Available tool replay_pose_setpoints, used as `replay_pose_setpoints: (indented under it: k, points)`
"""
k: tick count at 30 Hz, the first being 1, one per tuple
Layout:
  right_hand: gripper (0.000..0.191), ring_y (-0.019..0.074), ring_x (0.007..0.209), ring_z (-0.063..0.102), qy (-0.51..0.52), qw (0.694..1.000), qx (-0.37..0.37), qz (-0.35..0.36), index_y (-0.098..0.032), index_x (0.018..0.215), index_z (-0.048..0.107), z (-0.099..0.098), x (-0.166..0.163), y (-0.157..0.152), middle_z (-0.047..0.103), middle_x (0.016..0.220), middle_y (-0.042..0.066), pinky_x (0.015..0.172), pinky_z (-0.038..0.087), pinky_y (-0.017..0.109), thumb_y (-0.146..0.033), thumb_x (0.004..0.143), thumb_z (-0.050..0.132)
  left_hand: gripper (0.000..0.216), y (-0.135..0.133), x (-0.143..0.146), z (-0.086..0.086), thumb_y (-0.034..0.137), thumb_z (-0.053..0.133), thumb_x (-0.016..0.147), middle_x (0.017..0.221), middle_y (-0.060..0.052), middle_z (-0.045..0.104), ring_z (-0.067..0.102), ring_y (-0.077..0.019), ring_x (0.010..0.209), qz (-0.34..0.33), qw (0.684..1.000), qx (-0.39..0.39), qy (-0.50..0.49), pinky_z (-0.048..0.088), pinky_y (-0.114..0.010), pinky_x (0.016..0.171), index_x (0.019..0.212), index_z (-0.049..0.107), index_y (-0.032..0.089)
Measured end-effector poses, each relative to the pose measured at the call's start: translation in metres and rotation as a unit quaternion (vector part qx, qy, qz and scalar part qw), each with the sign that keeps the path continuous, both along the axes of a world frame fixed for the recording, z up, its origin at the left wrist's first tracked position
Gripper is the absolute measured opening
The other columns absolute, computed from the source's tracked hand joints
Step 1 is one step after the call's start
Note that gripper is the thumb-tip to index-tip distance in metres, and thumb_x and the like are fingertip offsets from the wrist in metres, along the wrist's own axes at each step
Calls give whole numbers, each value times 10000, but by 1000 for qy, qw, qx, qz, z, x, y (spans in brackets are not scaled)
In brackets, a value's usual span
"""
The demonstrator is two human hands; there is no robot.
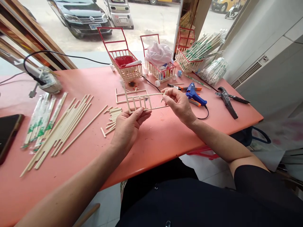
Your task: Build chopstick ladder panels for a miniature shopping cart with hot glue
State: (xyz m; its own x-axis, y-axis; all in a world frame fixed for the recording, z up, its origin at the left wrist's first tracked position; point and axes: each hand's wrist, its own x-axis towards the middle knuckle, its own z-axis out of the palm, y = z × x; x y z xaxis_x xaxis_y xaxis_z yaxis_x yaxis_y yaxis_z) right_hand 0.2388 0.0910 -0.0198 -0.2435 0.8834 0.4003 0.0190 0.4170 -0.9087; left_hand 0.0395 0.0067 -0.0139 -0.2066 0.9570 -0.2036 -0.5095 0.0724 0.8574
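Observation:
My left hand [127, 126] pinches the lower edge of a small wooden frame [134, 103] made of thin sticks, with several short uprights across it. At the frame's other end, the fingers of my right hand [181, 107] are closed on a short stick [163, 97]; I cannot tell whether it touches the frame. Behind, another stick frame [116, 95] lies flat on the pink table [151, 148]. Next to my left hand is a pile of short cut sticks [115, 117]. A blue glue gun [194, 93] rests beyond my right hand.
Long chopsticks [68, 123] and wrapped ones [39, 119] lie on the left, near a phone [9, 132]. Small stick carts [127, 74] with red handles stand at the back. Black-handled cutters [228, 102] lie right. A power cord [78, 56] crosses the window side.

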Motion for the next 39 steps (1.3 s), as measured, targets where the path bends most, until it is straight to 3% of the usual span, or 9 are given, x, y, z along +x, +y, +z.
replay_pose_setpoints:
  k: [6,13,17,21,28,33,39]
  points:
    - [310,197,1052,685,7,998,66,7,-225,919,615,1,-2,-4,689,1097,74,1101,599,422,-463,1029,782,186,0,0,0,219,909,738,805,-45,830,863,-209,862,-4,1000,-16,-11,702,-397,1017,773,729,190]
    - [410,184,983,698,15,998,53,7,-231,896,625,5,0,-3,689,980,41,956,639,362,-577,1019,809,248,0,-1,2,273,936,715,878,-58,833,876,-259,914,-27,999,-18,-2,691,-474,1066,867,766,176]
    - [481,167,903,669,16,1000,22,8,-239,881,614,6,1,0,660,928,18,863,635,322,-644,968,858,214,2,-3,4,298,886,737,974,-92,854,865,-270,973,-44,999,-17,6,703,-418,978,881,806,160]
    - [476,124,792,564,19,1000,5,9,-223,885,610,7,2,2,668,944,10,764,566,287,-597,941,899,181,6,-5,3,281,871,741,966,-87,860,839,-232,961,-30,999,-22,-5,696,-363,935,859,808,161]
    - [475,109,751,500,20,999,-15,23,-219,913,615,5,4,2,648,943,-1,760,544,284,-597,948,900,284,8,-10,1,283,997,695,940,-97,869,832,-224,909,-41,999,-10,13,682,-379,972,885,829,155]
    - [443,102,726,473,20,1000,-13,15,-218,903,612,3,2,1,644,925,-4,733,519,278,-561,960,887,416,7,-12,3,265,1090,611,926,-69,856,805,-189,858,-52,998,-1,23,667,-317,859,932,851,152]
    - [476,98,702,457,26,999,-30,16,-214,900,631,8,0,-4,639,891,-9,705,495,271,-587,929,923,385,4,-11,5,329,1082,643,844,-40,825,738,-145,735,-48,996,22,69,610,-274,734,913,857,172]
